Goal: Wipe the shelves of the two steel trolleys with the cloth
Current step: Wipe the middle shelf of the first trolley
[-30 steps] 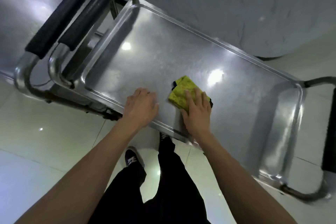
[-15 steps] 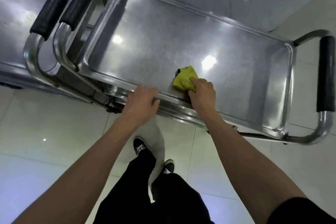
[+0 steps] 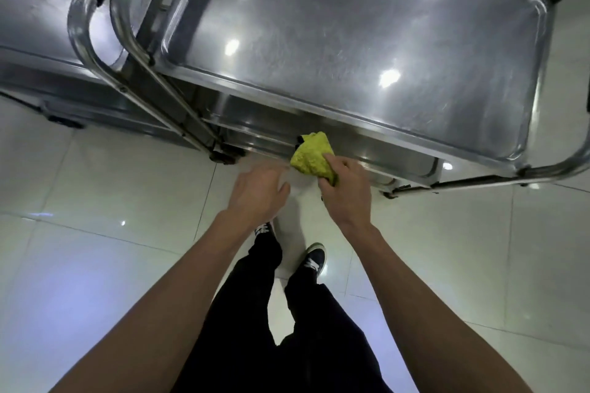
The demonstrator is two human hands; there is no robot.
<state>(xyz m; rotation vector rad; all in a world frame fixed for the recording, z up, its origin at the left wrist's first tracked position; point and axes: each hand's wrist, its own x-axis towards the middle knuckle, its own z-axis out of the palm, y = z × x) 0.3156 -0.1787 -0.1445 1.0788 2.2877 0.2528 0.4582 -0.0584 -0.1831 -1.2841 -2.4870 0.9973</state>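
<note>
the right hand (image 3: pixel 346 191) pinches the bunched yellow cloth (image 3: pixel 311 158) between curled fingers and thumb, just off the near edge of the right trolley's top shelf (image 3: pixel 335 41), in front of a lower shelf (image 3: pixel 367 145). the left hand (image 3: pixel 257 193) hangs beside it over open tiled floor (image 3: pixel 95 201), fingers relaxed, holding nothing. the left trolley (image 3: pixel 35 9) stands far left, handles side by side.

Dim, soft frame; ceiling-light glare on steel shelf (image 3: pixel 351 51).
</note>
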